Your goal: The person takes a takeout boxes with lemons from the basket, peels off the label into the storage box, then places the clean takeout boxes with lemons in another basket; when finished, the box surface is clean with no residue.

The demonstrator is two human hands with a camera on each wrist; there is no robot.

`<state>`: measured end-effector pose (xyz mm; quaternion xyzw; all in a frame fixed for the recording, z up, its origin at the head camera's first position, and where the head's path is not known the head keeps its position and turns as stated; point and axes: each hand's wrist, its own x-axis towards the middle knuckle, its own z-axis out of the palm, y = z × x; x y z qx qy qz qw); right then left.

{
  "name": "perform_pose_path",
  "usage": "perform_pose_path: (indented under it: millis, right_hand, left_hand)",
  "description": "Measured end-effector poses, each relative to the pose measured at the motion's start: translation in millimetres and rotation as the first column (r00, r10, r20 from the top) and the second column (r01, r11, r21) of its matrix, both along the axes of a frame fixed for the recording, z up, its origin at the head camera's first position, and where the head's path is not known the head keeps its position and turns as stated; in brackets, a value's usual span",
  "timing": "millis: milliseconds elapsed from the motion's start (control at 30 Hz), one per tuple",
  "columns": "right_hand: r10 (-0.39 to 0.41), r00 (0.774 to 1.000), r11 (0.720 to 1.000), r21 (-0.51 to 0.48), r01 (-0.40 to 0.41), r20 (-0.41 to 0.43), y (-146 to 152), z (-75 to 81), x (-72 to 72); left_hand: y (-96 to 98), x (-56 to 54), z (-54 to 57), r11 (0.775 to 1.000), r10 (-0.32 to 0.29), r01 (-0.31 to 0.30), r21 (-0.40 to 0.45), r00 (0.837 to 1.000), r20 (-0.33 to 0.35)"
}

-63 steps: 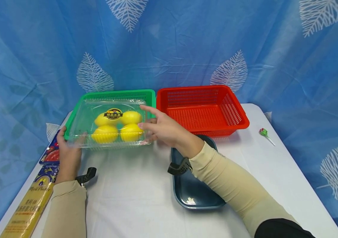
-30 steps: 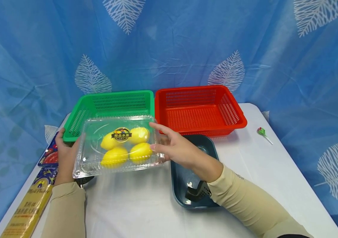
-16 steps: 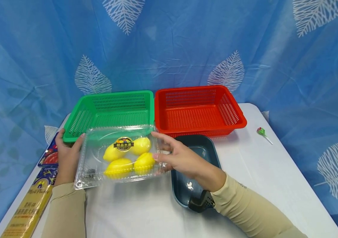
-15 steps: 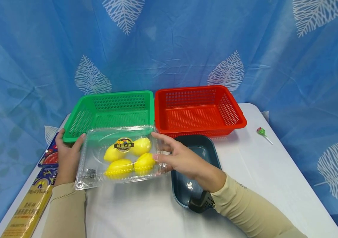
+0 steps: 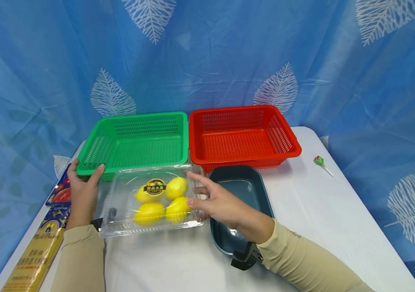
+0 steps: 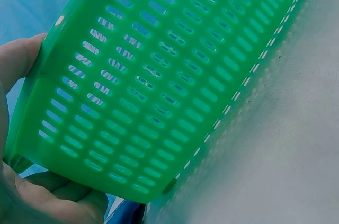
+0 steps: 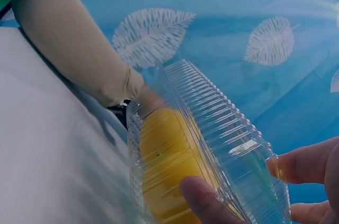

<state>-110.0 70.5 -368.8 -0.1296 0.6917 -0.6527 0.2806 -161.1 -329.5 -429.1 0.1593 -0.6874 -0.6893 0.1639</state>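
My right hand [image 5: 222, 200] holds a clear plastic fruit box [image 5: 123, 198] by its right end, thumb on the near side and fingers along the far side. Several yellow lemons [image 5: 149, 213] and a black label show through the lid. The box is tilted in front of the green basket [image 5: 145, 152]. At the basket's front left corner, my left hand [image 5: 83, 194] grips the rim; in the left wrist view, fingers [image 6: 21, 57] touch the edge and others curl under the corner. The right wrist view shows the box's ribbed side [image 7: 212, 113] close up.
A red basket [image 5: 244, 144] stands right of the green one. Before it lies a dark blue tray [image 5: 241, 186], partly behind my right hand. A lollipop [image 5: 320, 161] lies at the table's right edge, a gold pasta packet [image 5: 37, 247] and a dark blue packet [image 5: 59, 190] at the left.
The fruit box has come out from over the green basket, moving towards me and slightly right in my right hand, and lower. My left hand has stayed at the basket's corner.
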Motion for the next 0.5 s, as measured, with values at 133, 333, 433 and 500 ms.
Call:
perform_pose_path:
  millis: [133, 333, 433, 500]
  right_hand:
    - [-0.006, 1.000, 1.000, 0.029, 0.006, 0.000, 0.2, -0.1, 1.6]
    - [0.012, 1.000, 0.999, 0.048, -0.012, 0.001, 0.6, -2.1, 4.7]
    - [0.024, 1.000, 0.998, 0.056, -0.023, -0.009, 0.2, -2.9, 5.5]
    - [0.030, 0.999, 0.998, 0.064, -0.029, -0.017, -0.6, -3.6, 6.1]
  left_hand:
    - [1.0, 0.2, -0.6, 1.000, 0.002, -0.002, 0.007, 1.000, -0.017]
    - [2.1, 0.1, -0.6, 1.000, -0.001, 0.001, 0.006, 1.000, -0.027]
    - [2.6, 0.5, 0.0, 1.000, 0.000, 0.001, 0.008, 1.000, -0.027]
    - [2.8, 0.8, 0.3, 1.000, 0.001, -0.001, 0.011, 1.000, -0.029]
